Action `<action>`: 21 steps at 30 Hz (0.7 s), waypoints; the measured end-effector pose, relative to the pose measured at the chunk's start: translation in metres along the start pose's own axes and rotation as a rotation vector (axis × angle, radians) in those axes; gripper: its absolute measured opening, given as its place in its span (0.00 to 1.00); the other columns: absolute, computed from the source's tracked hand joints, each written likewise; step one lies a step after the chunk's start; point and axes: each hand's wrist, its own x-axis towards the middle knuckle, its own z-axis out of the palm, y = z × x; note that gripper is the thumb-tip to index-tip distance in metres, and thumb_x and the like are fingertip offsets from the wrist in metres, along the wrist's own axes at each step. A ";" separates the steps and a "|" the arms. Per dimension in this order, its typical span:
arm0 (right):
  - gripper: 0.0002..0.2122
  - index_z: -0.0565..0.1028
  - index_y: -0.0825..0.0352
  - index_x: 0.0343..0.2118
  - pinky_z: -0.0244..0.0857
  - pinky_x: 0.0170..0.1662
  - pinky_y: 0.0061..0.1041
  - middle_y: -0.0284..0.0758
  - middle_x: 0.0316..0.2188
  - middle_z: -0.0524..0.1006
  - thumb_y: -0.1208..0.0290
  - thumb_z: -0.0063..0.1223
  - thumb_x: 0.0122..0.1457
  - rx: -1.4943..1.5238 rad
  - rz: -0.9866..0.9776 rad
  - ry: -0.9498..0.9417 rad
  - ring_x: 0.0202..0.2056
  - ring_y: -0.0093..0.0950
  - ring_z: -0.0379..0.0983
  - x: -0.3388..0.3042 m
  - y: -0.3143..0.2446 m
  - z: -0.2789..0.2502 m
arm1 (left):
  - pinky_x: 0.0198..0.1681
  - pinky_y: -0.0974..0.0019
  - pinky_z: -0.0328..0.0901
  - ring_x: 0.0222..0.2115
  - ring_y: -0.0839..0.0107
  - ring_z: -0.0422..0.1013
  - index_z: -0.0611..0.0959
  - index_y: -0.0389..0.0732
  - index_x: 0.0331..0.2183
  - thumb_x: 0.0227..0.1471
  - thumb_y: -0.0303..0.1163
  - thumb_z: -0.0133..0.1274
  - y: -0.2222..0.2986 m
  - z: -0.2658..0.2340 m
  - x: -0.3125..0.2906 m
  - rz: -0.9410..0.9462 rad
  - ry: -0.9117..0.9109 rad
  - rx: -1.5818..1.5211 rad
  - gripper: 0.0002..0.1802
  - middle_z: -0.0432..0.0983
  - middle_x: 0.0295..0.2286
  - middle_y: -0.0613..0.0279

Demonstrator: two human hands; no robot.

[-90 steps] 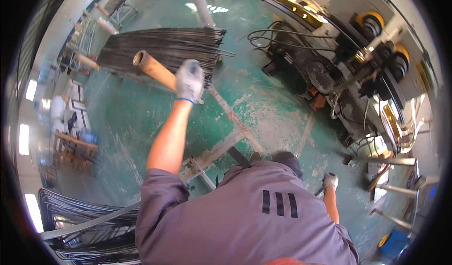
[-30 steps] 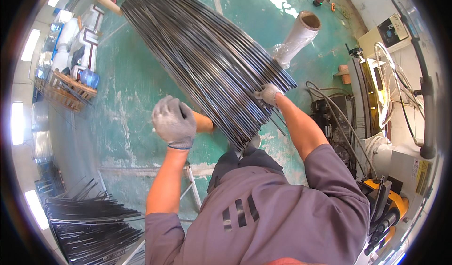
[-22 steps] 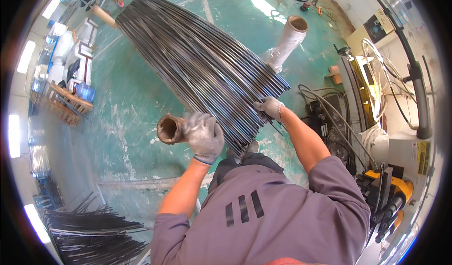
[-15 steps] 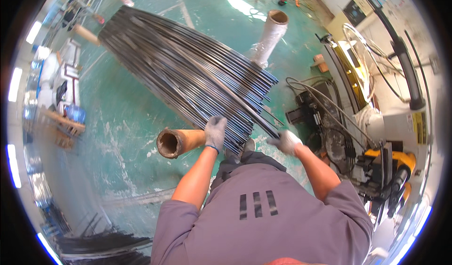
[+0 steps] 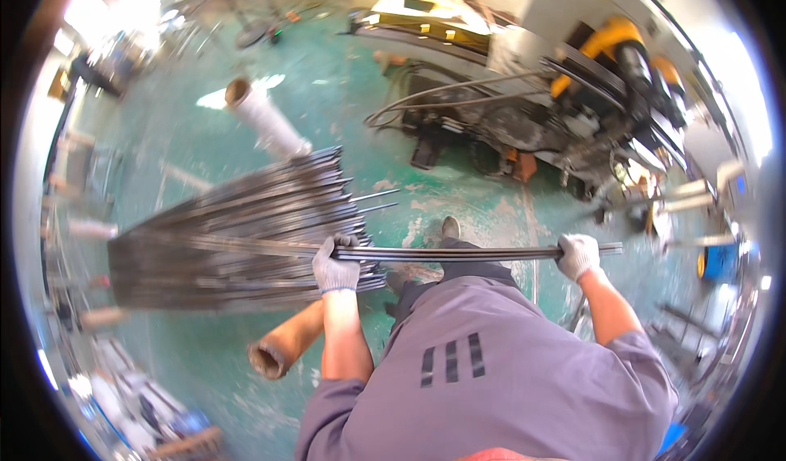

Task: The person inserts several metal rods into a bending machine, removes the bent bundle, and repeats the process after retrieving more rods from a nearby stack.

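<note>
A small bundle of long, thin dark metal bars [image 5: 458,255] runs level across the front of my body. My left hand [image 5: 336,266], in a pale knitted glove, is closed round the bundle near the edge of the pile. Farther right my right hand [image 5: 579,256], gloved too, grips it close to the end, which sticks out a little beyond the fingers. To the left lies a wide pile of similar bars [image 5: 262,191], with uneven near ends. The bundle's far part trails over this pile, where blur hides its other end.
Under the pile lie a brown cardboard tube [image 5: 286,342] and a plastic-wrapped tube [image 5: 270,125]. Machinery with hoses [image 5: 491,109] stands ahead to the right, with a yellow-and-black machine [image 5: 618,51] beyond. The green floor [image 5: 344,101] is scuffed. A blue box [image 5: 719,262] is at far right.
My body and view have turned right. The bars have been drawn farther off the pile, and my right hand has moved out to the right, away from my left.
</note>
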 end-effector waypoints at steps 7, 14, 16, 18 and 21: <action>0.01 0.79 0.64 0.26 0.71 0.46 0.44 0.45 0.30 0.80 0.75 0.57 0.50 0.011 0.335 0.111 0.39 0.48 0.77 -0.010 0.163 0.031 | 0.49 0.53 0.68 0.33 0.60 0.72 0.82 0.38 0.32 0.63 0.33 0.54 0.017 0.130 -0.063 0.131 -0.374 0.167 0.09 0.78 0.28 0.57; 0.26 0.67 0.74 0.62 0.75 0.53 0.39 0.47 0.50 0.82 0.85 0.53 0.58 1.657 1.224 0.813 0.49 0.42 0.80 0.009 0.272 0.150 | 0.45 0.61 0.68 0.30 0.71 0.71 0.78 0.42 0.41 0.66 0.29 0.53 -0.062 0.269 -0.084 0.227 -0.507 0.272 0.03 0.77 0.31 0.66; 0.21 0.68 0.75 0.58 0.68 0.60 0.47 0.48 0.51 0.78 0.82 0.50 0.60 2.655 0.905 0.751 0.53 0.45 0.75 0.068 0.181 0.076 | 0.49 0.56 0.66 0.32 0.69 0.70 0.78 0.43 0.41 0.64 0.28 0.56 -0.118 0.296 -0.081 0.141 -0.501 0.259 0.04 0.76 0.32 0.66; 0.18 0.69 0.76 0.55 0.61 0.66 0.55 0.49 0.52 0.75 0.79 0.47 0.62 2.941 0.829 0.690 0.58 0.48 0.71 0.101 0.145 0.017 | 0.57 0.48 0.64 0.36 0.64 0.73 0.79 0.42 0.42 0.62 0.27 0.58 -0.168 0.314 -0.061 0.057 -0.568 0.271 0.06 0.79 0.35 0.61; 0.20 0.64 0.70 0.60 0.71 0.62 0.54 0.47 0.55 0.72 0.86 0.45 0.65 2.889 0.975 0.777 0.56 0.47 0.73 0.119 0.190 0.037 | 0.63 0.43 0.62 0.42 0.59 0.76 0.81 0.41 0.43 0.61 0.27 0.58 -0.214 0.357 -0.072 -0.061 -0.681 0.352 0.08 0.81 0.38 0.57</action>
